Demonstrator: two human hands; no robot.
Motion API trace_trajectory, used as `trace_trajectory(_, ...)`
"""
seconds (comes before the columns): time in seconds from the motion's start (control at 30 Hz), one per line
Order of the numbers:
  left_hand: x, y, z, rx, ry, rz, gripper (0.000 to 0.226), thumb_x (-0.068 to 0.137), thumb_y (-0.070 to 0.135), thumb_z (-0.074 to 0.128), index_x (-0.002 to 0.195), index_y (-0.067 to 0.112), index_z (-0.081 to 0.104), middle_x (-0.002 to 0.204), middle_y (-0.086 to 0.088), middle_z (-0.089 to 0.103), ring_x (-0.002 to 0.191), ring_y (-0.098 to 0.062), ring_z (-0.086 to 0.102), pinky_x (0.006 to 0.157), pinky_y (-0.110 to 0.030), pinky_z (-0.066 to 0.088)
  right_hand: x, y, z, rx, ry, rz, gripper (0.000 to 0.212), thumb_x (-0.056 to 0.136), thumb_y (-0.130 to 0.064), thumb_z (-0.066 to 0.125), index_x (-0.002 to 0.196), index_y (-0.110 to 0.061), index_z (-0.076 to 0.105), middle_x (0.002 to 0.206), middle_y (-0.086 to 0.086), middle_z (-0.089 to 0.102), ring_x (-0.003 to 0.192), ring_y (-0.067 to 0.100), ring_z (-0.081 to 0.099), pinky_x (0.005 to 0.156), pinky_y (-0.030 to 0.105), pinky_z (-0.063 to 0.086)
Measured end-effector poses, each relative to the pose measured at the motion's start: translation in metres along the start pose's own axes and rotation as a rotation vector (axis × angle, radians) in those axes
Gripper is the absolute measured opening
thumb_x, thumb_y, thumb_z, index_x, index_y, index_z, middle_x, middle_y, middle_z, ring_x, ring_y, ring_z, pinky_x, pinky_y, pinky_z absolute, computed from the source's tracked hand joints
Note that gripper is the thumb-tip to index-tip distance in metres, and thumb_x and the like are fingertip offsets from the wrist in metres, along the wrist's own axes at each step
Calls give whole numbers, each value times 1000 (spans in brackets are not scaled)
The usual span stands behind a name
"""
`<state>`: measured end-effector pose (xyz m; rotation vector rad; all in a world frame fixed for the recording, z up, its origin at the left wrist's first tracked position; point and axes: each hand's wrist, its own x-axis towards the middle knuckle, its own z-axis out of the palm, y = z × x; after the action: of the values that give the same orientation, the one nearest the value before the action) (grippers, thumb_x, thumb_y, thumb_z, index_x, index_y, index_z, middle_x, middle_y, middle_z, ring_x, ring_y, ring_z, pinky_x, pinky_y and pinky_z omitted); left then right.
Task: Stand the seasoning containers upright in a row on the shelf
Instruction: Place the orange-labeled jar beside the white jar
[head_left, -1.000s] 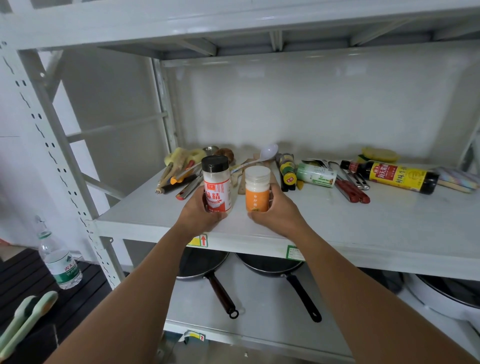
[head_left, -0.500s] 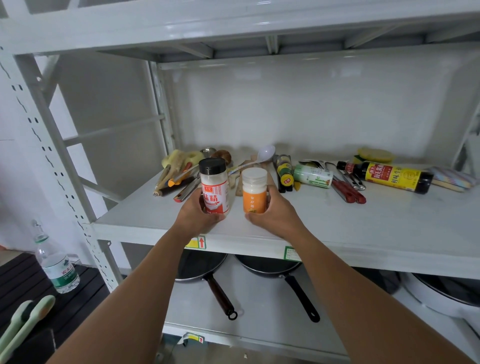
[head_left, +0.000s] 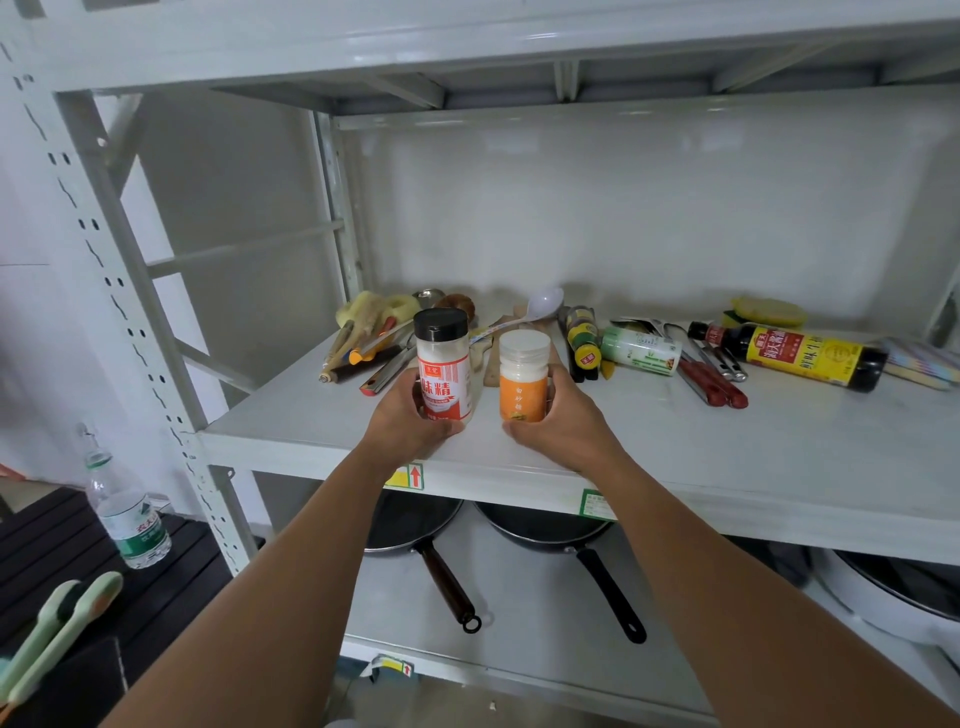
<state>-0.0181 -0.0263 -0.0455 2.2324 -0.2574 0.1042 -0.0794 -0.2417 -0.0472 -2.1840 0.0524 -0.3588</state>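
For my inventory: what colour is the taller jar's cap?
Black, on the taller jar; head view.

Front strip of the shelf (head_left: 727, 457) is lying bare to the right of the right hand (head_left: 561, 421) and to the left of the left hand (head_left: 405, 421). Rear band is being blocked by a utensil heap (head_left: 374, 338) at left, a white ladle (head_left: 535, 306), a small dark bottle (head_left: 583, 338), a green-labelled bottle (head_left: 641, 351), red-handled tools (head_left: 711, 382) and a soy sauce bottle (head_left: 800, 354) (all lying flat). Overhead, the upper shelf deck (head_left: 519, 47) is limiting reach from above.
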Motion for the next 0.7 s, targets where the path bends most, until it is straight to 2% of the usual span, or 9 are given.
trace_trajectory(0.17,1,-1,0,-4,-3,-7,85,78,33,88,149,28,41,146,2,56,136,-26,54,112,-46,43,1,1,1,-3,-4,7,92,76,-41,89,151,-30,37,146,-1,57,127,22,60,106,47,53)
trace_trajectory(0.23,1,-1,0,-1,-1,-6,86,78,34,88,149,28,41,146,2,56,135,-26,54,111,-46,43,2,1,2,10,-4,7,92,76,-40,89,151,-31,37,144,-2,57,126,21,60,104,44,54)
trace_trajectory(0.33,0,1,0,-2,-1,-12,84,79,33,87,149,28,40,146,2,55,135,-26,54,111,-46,44,4,-1,-1,128,2,14,86,79,-28,85,150,-30,38,137,-3,57,122,19,59,97,36,54)
trace_trajectory(0.43,-1,2,0,-3,-6,-10,83,79,32,87,148,28,41,146,2,56,135,-26,54,111,-45,44,8,2,-7,301,22,35,71,85,-17,74,148,-29,44,134,-3,60,121,17,60,101,39,53)
trace_trajectory(0.5,-1,2,-1,-5,-9,-13,83,79,33,88,148,29,41,145,3,56,135,-25,54,110,-43,44,12,9,-9,378,41,44,60,89,-17,71,144,-28,49,131,-3,63,121,14,61,101,37,53)
trace_trajectory(0.7,2,-1,1,-3,-19,-12,88,76,37,89,148,29,40,145,5,56,134,-23,55,109,-41,46,19,23,-17,231,312,-45,20,96,-23,70,116,-23,65,110,-12,66,105,6,62,83,19,47)
